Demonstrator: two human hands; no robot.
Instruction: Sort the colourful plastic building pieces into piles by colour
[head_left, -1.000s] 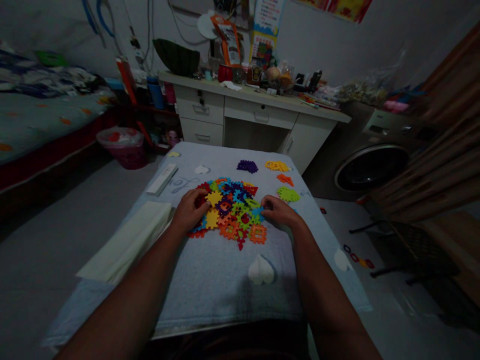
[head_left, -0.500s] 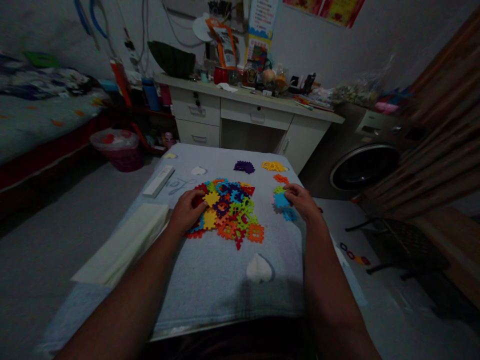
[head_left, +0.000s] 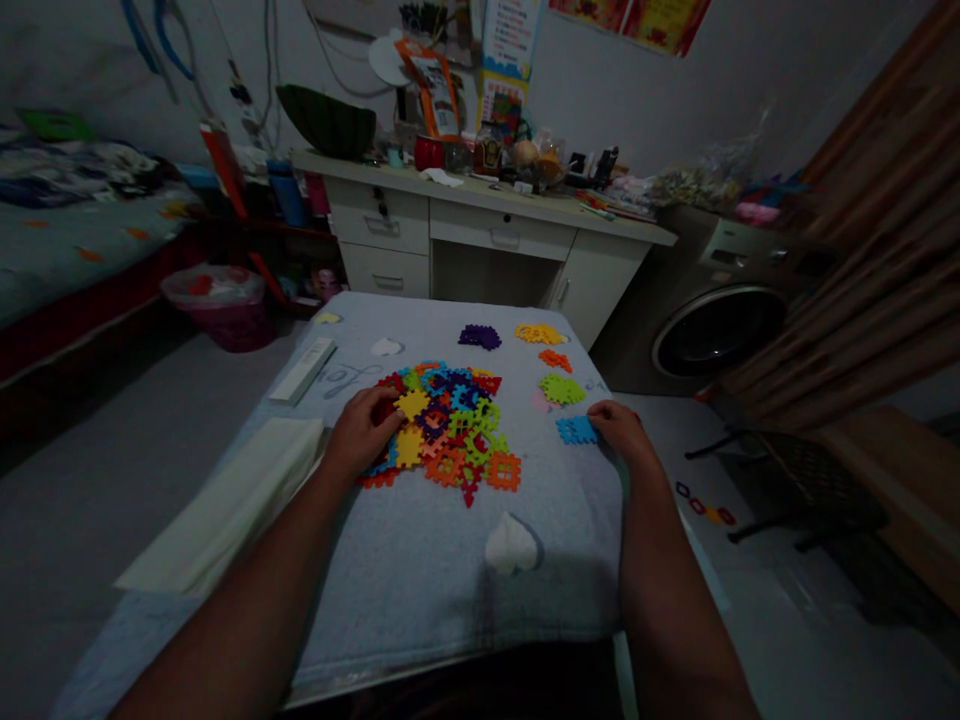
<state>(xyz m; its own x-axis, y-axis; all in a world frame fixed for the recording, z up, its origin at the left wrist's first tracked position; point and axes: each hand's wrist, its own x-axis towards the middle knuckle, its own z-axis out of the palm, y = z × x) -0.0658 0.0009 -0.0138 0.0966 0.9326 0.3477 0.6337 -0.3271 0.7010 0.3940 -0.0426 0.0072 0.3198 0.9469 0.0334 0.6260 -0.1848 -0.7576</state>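
Just right of the frame's centre, I see the right hand (head_left: 619,425) with its fingers drawn narrow at the edge of the blue pieces (head_left: 576,431); whether they grip, I can't tell. The left hand (head_left: 364,435) rests at the left edge of the mixed pile (head_left: 463,418), mid-frame on the cloth-covered surface (head_left: 420,580), fingers curled beside a yellow piece (head_left: 412,404), their hold unclear. Green pieces (head_left: 561,390) lie just above the blue.

Is a table (head_left: 420,590) under blue cloth (head_left: 559,510); bears a mixed heap (head_left: 456,424) mid-table, purple pieces (head_left: 480,337) and yellow pieces (head_left: 538,334) near the far edge, orange pieces (head_left: 555,360), green pieces (head_left: 561,390) and blue pieces (head_left: 574,431) down the right, a white bar (head_left: 303,372) and a cream sheet (head_left: 229,505) at left
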